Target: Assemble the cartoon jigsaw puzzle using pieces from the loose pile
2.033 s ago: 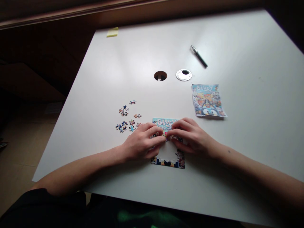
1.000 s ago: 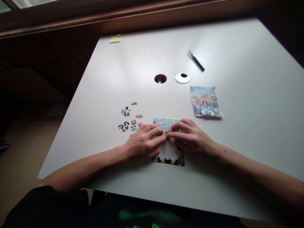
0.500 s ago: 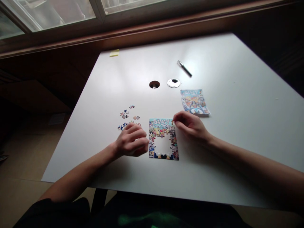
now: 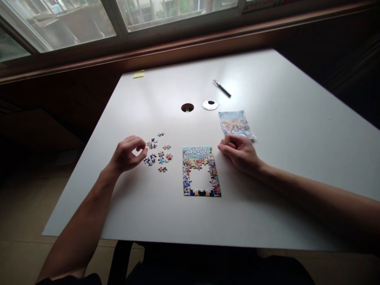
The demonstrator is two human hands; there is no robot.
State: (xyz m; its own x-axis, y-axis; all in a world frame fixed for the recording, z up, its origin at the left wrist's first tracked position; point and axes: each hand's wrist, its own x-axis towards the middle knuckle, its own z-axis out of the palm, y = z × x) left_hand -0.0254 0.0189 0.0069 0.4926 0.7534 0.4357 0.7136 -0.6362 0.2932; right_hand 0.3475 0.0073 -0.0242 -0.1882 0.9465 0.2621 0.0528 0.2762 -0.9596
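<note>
Left hand (image 4: 127,153) hovers just left of the loose puzzle pieces (image 4: 158,152), thumb and fingers curled toward a pinch w/ a gap between them, nothing in it as far as I can see. Pieces are scattered on the white table (image 4: 267,190), near the half-done puzzle (image 4: 200,171), which lies flat in the middle w/ a blank hole in its lower part. Right hand (image 4: 240,152) rests on the table just right of the puzzle's top corner, fingers loosely clenched, can't tell if it holds anything. Behind it: printed picture sheet (image 4: 236,123), metal ring (image 4: 210,105), pen (image 4: 222,88).
</note>
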